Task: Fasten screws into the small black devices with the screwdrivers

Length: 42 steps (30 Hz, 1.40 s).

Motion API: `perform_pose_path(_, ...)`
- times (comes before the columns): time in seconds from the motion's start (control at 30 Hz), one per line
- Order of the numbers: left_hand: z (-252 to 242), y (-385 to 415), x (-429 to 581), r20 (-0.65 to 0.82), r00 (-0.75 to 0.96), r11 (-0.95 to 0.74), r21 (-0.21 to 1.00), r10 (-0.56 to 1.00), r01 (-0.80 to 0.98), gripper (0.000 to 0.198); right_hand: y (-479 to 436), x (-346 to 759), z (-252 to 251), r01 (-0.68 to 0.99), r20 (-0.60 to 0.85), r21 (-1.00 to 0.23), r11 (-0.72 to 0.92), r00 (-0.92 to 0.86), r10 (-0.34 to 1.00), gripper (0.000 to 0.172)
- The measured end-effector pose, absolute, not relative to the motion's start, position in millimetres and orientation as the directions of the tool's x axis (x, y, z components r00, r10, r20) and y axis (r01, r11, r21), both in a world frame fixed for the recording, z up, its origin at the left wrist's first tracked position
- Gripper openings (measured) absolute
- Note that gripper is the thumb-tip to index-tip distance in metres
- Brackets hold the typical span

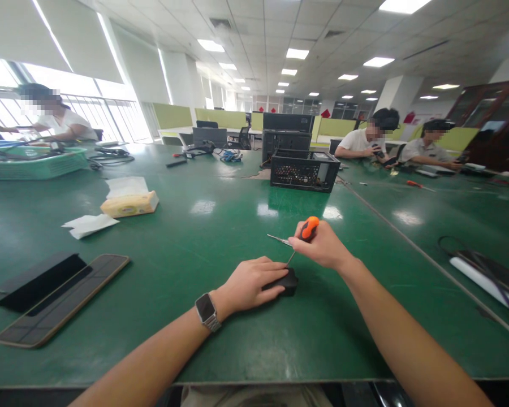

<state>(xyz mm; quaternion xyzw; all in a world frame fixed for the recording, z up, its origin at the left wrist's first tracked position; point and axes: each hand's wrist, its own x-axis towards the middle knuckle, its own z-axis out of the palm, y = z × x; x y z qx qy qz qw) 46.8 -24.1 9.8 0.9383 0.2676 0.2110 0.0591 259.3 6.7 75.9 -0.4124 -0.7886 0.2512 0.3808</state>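
Observation:
A small black block-shaped device (289, 282) lies on the green table in front of me. My left hand (254, 281), with a watch on its wrist, lies over the device and grips it, fingers across its top and thumb along its near side. My right hand (322, 246) is closed round the orange and black handle of a screwdriver (309, 228). The screwdriver's thin shaft slants down to the far edge of the device, close to my left fingertips. A slim pointed metal tool (276, 238) sticks out leftward by my right fingers; whether they hold it I cannot tell.
At left are a black tray-like part (38, 277), a long dark panel (68, 299), a tissue pack (131, 203) and a loose tissue (90, 225). An open computer case (304, 171) stands ahead. A green basket (38, 165) holds cables. Three people sit around the table.

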Motion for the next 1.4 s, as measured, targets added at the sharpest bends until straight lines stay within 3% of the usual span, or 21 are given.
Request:
perform_pose_path(0.17, 10.2, -24.0, 46.0, 0.331, 0.768, -0.836, 0.257, 0.548, 0.485, 0.039, 24.8, 245.9, 100.7, 0.618, 0.233, -0.563, 0.548, -0.517, 0.823, 0.023)
perform_pose_path(0.3, 12.1, -24.5, 46.1, 0.326, 0.769, -0.833, 0.276, 0.55, 0.479, 0.039, 30.1, 234.9, 99.9, 0.754, 0.329, -0.384, 0.533, -0.428, 0.842, 0.016)
perform_pose_path(0.33, 12.7, -24.6, 46.3, 0.322, 0.77, -0.832, 0.278, 0.551, 0.48, 0.039, 29.2, 233.4, 99.3, 0.769, 0.371, -0.345, 0.538, -0.414, 0.831, 0.019)
perform_pose_path(0.47, 15.6, -25.3, 47.0, 0.309, 0.773, -0.829, 0.283, 0.555, 0.482, 0.04, 22.0, 231.6, 99.0, 0.762, 0.489, -0.29, 0.579, -0.402, 0.774, 0.057)
perform_pose_path(0.53, 16.3, -25.5, 47.0, 0.31, 0.773, -0.829, 0.284, 0.554, 0.481, 0.04, 17.9, 232.1, 100.6, 0.768, 0.518, -0.272, 0.58, -0.391, 0.76, 0.065)
perform_pose_path(0.77, 14.9, -25.0, 46.2, 0.323, 0.766, -0.829, 0.287, 0.555, 0.48, 0.04, 2.6, 241.6, 117.4, 0.811, 0.557, -0.196, 0.551, -0.37, 0.744, 0.03)
perform_pose_path(1.2, 12.0, -23.8, 45.0, 0.318, 0.767, -0.825, 0.31, 0.558, 0.472, 0.04, -8.0, 246.6, 130.5, 0.705, 0.492, -0.326, 0.63, -0.443, 0.75, 0.026)
perform_pose_path(1.4, 11.5, -23.0, 44.3, 0.315, 0.767, -0.824, 0.314, 0.559, 0.472, 0.04, -8.9, 248.0, 131.1, 0.778, 0.47, -0.227, 0.587, -0.44, 0.765, 0.026)
